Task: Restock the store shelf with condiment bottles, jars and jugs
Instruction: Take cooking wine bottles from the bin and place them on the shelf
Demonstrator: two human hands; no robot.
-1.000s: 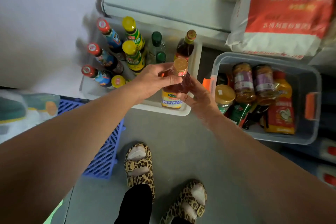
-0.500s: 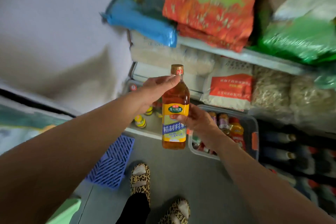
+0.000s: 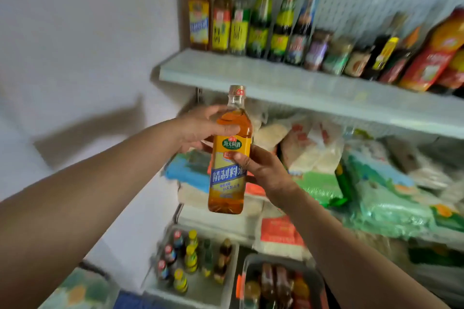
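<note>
Lifted clear of the white floor bin [image 3: 226,291] since a second ago, an amber cooking-wine bottle [image 3: 229,155] now hangs upright just below the condiment shelf [image 3: 276,78]. Left hand [image 3: 200,128] curls its fingers round the shoulder; right hand [image 3: 263,170] pinches the label. Shelved bottles [image 3: 251,15] stand tightly packed, so a careless push could topple neighbours.
</note>
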